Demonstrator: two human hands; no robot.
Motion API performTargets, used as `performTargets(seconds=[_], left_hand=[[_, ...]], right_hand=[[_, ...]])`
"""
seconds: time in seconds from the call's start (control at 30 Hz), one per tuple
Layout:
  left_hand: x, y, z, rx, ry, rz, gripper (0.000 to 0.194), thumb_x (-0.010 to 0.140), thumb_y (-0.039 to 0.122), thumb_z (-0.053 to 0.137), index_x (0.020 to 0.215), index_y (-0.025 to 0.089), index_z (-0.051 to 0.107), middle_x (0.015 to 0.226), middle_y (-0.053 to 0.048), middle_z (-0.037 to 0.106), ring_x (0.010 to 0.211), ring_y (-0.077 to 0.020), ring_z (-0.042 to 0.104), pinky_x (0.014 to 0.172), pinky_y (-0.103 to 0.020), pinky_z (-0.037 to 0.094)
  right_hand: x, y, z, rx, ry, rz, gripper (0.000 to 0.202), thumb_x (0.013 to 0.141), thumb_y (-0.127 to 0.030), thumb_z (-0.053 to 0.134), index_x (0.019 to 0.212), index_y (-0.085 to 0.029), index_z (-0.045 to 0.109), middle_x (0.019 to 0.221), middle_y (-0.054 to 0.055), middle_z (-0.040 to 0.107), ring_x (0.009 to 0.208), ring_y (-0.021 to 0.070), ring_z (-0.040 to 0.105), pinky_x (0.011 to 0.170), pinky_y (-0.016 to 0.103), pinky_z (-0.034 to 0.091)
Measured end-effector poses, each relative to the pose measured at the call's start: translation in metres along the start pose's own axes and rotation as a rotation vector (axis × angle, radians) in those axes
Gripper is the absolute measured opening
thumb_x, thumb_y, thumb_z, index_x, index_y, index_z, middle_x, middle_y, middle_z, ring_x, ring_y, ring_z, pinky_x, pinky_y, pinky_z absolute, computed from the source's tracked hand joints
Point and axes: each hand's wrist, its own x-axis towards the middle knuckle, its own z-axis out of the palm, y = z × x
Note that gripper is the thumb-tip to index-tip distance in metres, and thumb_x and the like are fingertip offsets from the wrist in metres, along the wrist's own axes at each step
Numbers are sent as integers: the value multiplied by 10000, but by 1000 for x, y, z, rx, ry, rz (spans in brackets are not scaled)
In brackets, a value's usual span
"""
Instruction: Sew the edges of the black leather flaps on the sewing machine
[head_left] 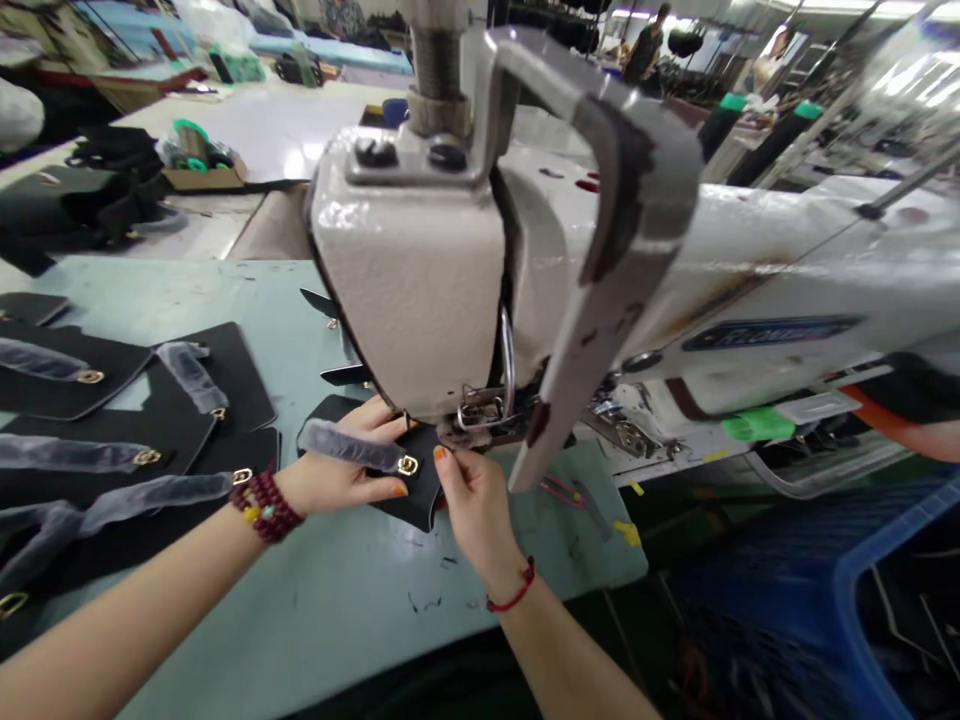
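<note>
My left hand (334, 485) lies flat on a black leather-like panel (418, 495), fingers stretched toward the sewing machine (420, 290) and thumb apart. Across the back of this hand runs a plastic-wrapped strap (352, 447), with a gold buckle (408, 465) at its end resting over the panel. My right hand (476, 505) is closed in a pinch at the panel's right edge, close under the machine's presser foot (461, 430). The machine head hides part of the panel's far side.
More black panels (244, 370) with wrapped straps and gold buckles overlap on the left of the pale green table (322, 610). Small scissors-like snips (562, 492) lie right of my right hand. A blue plastic crate (787, 600) stands at lower right. Thread scraps dot the table.
</note>
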Motion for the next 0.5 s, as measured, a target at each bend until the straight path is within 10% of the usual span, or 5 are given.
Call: performTargets(seconds=[0.13, 0.5], left_hand=[[-10, 15, 4, 362, -69, 180, 526, 786, 595, 658, 1192, 266, 716, 1163, -120, 687, 1209, -368, 583, 1077, -494, 452], [-28, 66, 26, 667, 40, 58, 579, 957, 577, 423, 1397, 218, 537, 1170, -126, 586, 1042, -282, 606, 921, -413, 538]], right_hand=[[2, 1, -12, 26, -71, 30, 437, 918, -433, 475, 578, -182, 365, 587, -20, 318, 566, 98, 290, 525, 261, 208], [15, 8, -36, -8, -153, 84, 411, 871, -458, 533, 595, -158, 486, 595, -18, 395, 588, 103, 357, 529, 231, 273]])
